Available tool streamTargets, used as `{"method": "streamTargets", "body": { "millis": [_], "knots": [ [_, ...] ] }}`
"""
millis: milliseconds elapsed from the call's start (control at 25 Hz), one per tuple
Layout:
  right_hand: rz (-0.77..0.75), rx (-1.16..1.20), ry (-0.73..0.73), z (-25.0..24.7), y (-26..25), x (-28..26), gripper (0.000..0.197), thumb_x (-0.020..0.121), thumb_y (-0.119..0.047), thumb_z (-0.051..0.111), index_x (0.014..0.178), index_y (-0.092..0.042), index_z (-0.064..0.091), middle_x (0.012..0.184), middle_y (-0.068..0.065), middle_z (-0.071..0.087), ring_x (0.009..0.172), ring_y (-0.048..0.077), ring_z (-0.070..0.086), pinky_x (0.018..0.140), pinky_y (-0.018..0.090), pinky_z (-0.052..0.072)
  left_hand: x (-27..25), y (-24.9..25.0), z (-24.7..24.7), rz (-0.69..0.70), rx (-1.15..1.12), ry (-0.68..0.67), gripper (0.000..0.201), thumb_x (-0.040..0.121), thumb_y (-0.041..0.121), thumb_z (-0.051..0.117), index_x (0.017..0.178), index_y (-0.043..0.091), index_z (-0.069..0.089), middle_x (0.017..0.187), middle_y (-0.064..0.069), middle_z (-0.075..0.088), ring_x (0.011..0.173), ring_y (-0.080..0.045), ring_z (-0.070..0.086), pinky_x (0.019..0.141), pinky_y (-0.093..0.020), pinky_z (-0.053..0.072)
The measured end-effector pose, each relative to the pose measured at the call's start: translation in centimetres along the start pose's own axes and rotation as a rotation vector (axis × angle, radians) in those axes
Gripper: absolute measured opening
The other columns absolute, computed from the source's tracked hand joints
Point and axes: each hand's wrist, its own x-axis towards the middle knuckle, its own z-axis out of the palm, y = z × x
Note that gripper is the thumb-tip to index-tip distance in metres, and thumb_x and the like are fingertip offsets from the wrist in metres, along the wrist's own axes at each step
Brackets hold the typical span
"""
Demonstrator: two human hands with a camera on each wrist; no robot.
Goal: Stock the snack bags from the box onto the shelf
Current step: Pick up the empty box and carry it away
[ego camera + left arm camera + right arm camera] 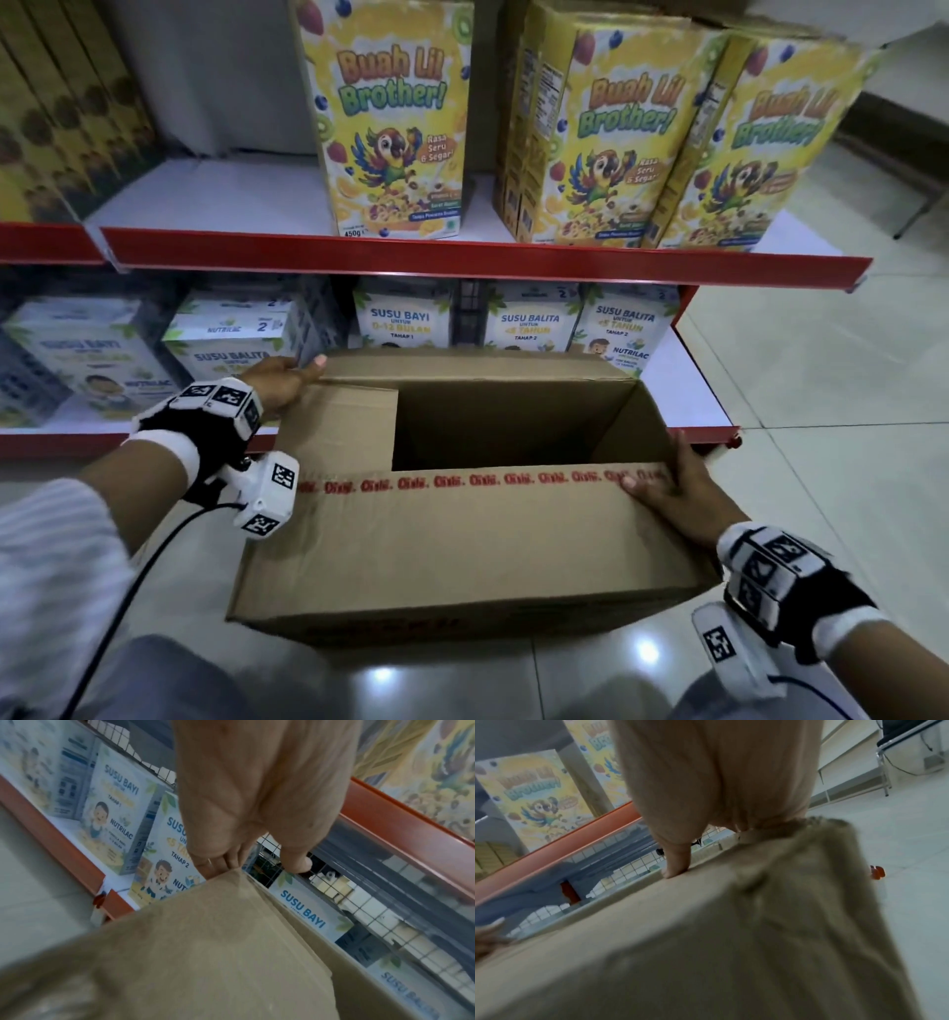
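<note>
A brown cardboard box (462, 555) stands on the floor in front of the shelf, its top flaps open. Its inside is dark and no snack bags show in it. My left hand (292, 377) grips the far left corner of the box, thumb along the far flap. From the left wrist view, the left hand's fingers (218, 862) curl behind the box corner (205, 953). My right hand (662, 473) holds the right end of the near flap, thumb on top. The right wrist view shows the thumb (676, 866) pressing on the flap (706, 943).
The upper shelf (462, 257) has a red front edge. It carries yellow cereal boxes (395, 118) in the middle and right, with bare board (215, 195) to their left. White milk-powder boxes (400, 318) fill the lower shelf behind the box. Pale tiled floor (821, 385) lies to the right.
</note>
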Motion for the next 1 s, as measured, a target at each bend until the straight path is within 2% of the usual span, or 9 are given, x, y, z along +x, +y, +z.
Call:
{"method": "streamTargets", "body": {
  "millis": [160, 280, 440, 560, 640, 720, 760, 880, 1000],
  "knots": [
    [0.091, 0.096, -0.050, -1.2, -0.8, -0.2, 0.074, 0.086, -0.045, 0.062, 0.146, -0.033, 0.021, 0.144, 0.000, 0.043, 0.120, 0.016, 0.046, 0.100, 0.030, 0.034, -2.3, -0.7, -0.9, -0.057, -0.455, -0.143, 0.043, 0.091, 0.048, 0.047, 0.097, 0.007, 0.058, 0.087, -0.012, 0.059, 0.075, -0.023, 0.055, 0.065, -0.032, 0.050],
    [0.175, 0.256, -0.022, -1.8, -1.0, 0.4, 0.061, 0.090, -0.055, 0.047, 0.145, -0.037, 0.027, 0.150, -0.006, 0.035, 0.134, 0.017, 0.036, 0.108, 0.036, 0.026, -3.2, -2.8, -1.5, -0.036, -0.618, -0.176, 0.020, 0.100, 0.032, 0.038, 0.094, 0.024, 0.056, 0.092, 0.002, 0.058, 0.079, -0.010, 0.060, 0.064, -0.032, 0.048],
    [0.322, 0.531, -0.069, -2.2, -1.4, 1.9, 0.071, 0.079, -0.080, 0.029, 0.131, -0.035, 0.051, 0.136, 0.002, 0.053, 0.119, 0.025, 0.048, 0.094, 0.042, 0.039, -4.3, -5.1, -3.0, -0.065, -0.898, -0.172, 0.051, 0.092, 0.062, 0.026, 0.082, 0.021, 0.053, 0.074, 0.002, 0.058, 0.061, -0.012, 0.056, 0.058, -0.027, 0.046],
    [0.378, 0.582, -0.109, -2.4, -1.8, 2.9, 0.093, 0.060, -0.095, 0.026, 0.123, -0.035, 0.060, 0.120, 0.006, 0.061, 0.105, 0.027, 0.054, 0.073, 0.037, 0.044, -6.2, -6.0, -3.4, -0.088, -0.770, -0.207, 0.046, 0.081, 0.057, 0.054, 0.086, 0.011, 0.057, 0.100, -0.012, 0.061, 0.085, -0.023, 0.059, 0.074, -0.035, 0.046],
    [0.394, 0.568, -0.109, -2.6, -2.0, 3.5, 0.102, 0.045, -0.100, 0.034, 0.114, -0.032, 0.065, 0.108, 0.006, 0.066, 0.094, 0.028, 0.058, 0.065, 0.034, 0.044, -7.2, -6.4, -2.8, -0.064, -0.517, -0.300, 0.049, 0.064, 0.030, 0.082, 0.102, 0.010, 0.058, 0.118, -0.013, 0.058, 0.099, -0.026, 0.059, 0.080, -0.035, 0.047],
    [0.376, 0.511, -0.127, -2.5, -2.2, 3.7, 0.103, 0.038, -0.098, 0.045, 0.113, -0.030, 0.065, 0.108, 0.006, 0.067, 0.099, 0.030, 0.058, 0.067, 0.036, 0.046, -8.0, -6.8, -1.7, -0.050, -0.290, -0.309, 0.065, 0.070, 0.000, 0.076, 0.126, 0.016, 0.048, 0.124, -0.013, 0.057, 0.106, -0.027, 0.061, 0.081, -0.037, 0.052],
    [0.357, 0.469, -0.145, -2.2, -2.3, 3.8, 0.101, 0.038, -0.094, 0.053, 0.113, -0.027, 0.065, 0.109, 0.006, 0.067, 0.100, 0.030, 0.059, 0.069, 0.036, 0.047, -8.4, -6.9, -1.2, -0.079, -0.234, -0.309, 0.060, 0.077, -0.001, 0.071, 0.128, 0.017, 0.046, 0.123, -0.015, 0.060, 0.103, -0.027, 0.064, 0.081, -0.040, 0.055],
    [0.266, 0.325, -0.199, -1.0, -1.9, 3.8, 0.092, 0.035, -0.068, 0.081, 0.110, -0.017, 0.067, 0.095, 0.007, 0.074, 0.088, 0.028, 0.068, 0.068, 0.033, 0.052, -9.3, -7.7, -0.2, -0.230, -0.096, -0.365, 0.044, 0.087, 0.031, 0.063, 0.127, 0.027, 0.045, 0.115, -0.013, 0.067, 0.097, -0.032, 0.068, 0.081, -0.048, 0.056],
    [0.233, 0.285, -0.185, -0.3, -1.1, 3.7, 0.068, 0.057, -0.053, 0.078, 0.116, -0.024, 0.062, 0.094, 0.003, 0.073, 0.085, 0.027, 0.070, 0.065, 0.031, 0.054, -9.9, -8.5, -0.1, -0.316, -0.110, -0.363, 0.058, 0.082, 0.052, 0.057, 0.133, 0.039, 0.032, 0.111, -0.015, 0.067, 0.091, -0.037, 0.069, 0.072, -0.050, 0.057]
  ]
}}
